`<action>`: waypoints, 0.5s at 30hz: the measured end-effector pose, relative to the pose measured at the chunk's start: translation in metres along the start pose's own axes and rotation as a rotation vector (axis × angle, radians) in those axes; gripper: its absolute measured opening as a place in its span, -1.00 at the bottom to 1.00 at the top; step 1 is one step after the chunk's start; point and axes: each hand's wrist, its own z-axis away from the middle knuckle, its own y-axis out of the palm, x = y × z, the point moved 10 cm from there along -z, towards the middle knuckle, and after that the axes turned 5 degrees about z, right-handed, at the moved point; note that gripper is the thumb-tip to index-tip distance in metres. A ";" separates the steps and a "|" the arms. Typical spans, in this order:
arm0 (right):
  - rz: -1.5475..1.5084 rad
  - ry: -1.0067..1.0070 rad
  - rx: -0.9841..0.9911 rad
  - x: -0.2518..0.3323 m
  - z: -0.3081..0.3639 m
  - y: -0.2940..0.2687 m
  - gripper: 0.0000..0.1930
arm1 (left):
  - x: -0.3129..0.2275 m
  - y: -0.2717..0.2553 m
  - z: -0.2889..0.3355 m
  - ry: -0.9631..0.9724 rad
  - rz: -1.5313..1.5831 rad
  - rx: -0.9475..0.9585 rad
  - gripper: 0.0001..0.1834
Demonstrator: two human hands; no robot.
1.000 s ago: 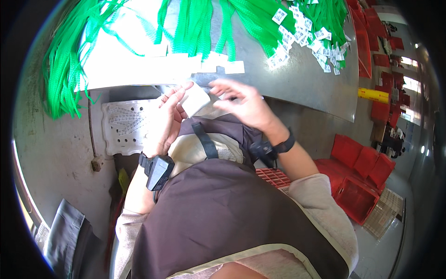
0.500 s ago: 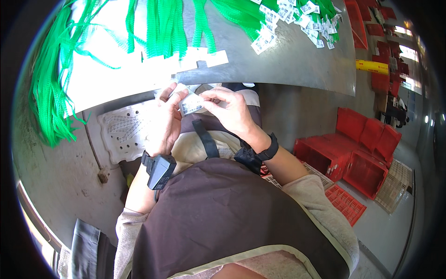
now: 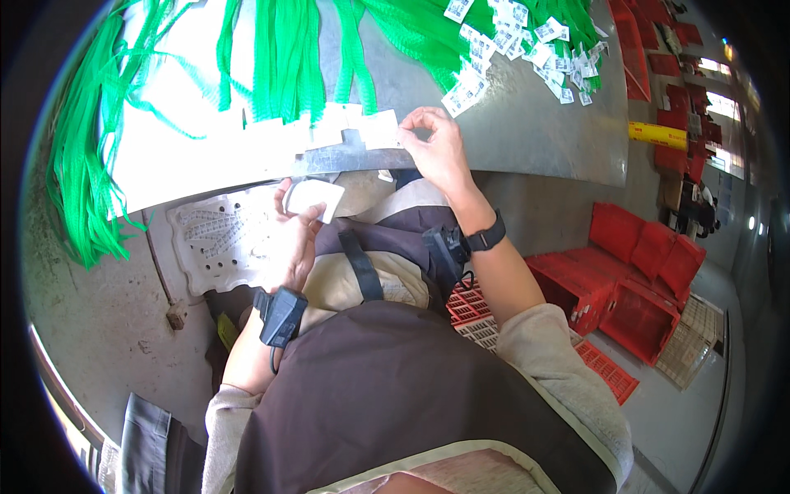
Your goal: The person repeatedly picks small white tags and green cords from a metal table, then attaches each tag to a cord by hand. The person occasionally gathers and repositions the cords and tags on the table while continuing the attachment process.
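Note:
My left hand (image 3: 290,239) is just below the front edge of the metal table (image 3: 527,136), its thumb and fingers closed on white labels (image 3: 314,198), seemingly a small stack or roll. Over the table edge, my right hand (image 3: 440,152) pinches the right edge of a white label (image 3: 379,130). That label lies at the lower end of a narrow green mesh net sleeve (image 3: 354,66). To its left, more green net sleeves (image 3: 284,62) lie side by side with white labels (image 3: 327,128) at their ends. Glare washes out part of this area.
Labelled green nets (image 3: 494,49) are heaped at the far right of the table. Loose green nets (image 3: 86,165) hang over its left edge. Beneath is a white perforated plastic tray (image 3: 214,239). Red crates (image 3: 634,288) stand at the right, and a yellow tube (image 3: 658,136) juts beyond the table.
My right hand has left the labels in my left hand and moved up and right to the label on the table. My left hand has lowered slightly, still holding labels.

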 end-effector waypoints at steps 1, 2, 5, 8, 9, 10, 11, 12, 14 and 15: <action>0.010 -0.020 -0.007 -0.007 -0.008 0.003 -0.91 | -0.001 0.002 0.000 0.018 0.001 0.035 -0.37; 0.019 -0.016 -0.011 -0.016 -0.014 0.007 -0.91 | -0.002 0.005 0.000 0.033 -0.002 0.069 -0.44; 0.062 -0.038 -0.002 -0.029 -0.027 0.020 -0.90 | -0.006 0.006 0.001 0.071 -0.045 0.088 -0.65; 0.131 -0.117 -0.001 -0.026 -0.029 0.034 -0.94 | -0.007 0.009 -0.001 0.062 -0.079 0.117 -0.75; 0.221 -0.192 -0.030 -0.018 -0.028 0.034 -0.95 | -0.005 0.011 -0.001 0.043 -0.081 0.136 -0.78; 0.303 -0.284 -0.074 -0.007 -0.025 0.031 -0.97 | -0.004 0.011 -0.001 0.046 -0.105 0.122 -0.78; 0.389 -0.372 -0.189 0.004 -0.021 0.018 -0.95 | -0.004 0.012 -0.001 0.046 -0.132 0.114 -0.79; 0.289 -0.267 -0.136 -0.005 -0.028 0.011 -0.94 | -0.004 0.010 -0.001 0.042 -0.166 0.081 -0.79; 0.109 -0.154 -0.046 -0.013 -0.036 -0.010 -0.89 | -0.013 0.024 0.006 0.156 -0.120 0.187 -0.80; -0.100 0.054 0.090 -0.031 -0.039 -0.013 -0.82 | -0.019 0.032 0.011 0.218 -0.086 0.254 -0.81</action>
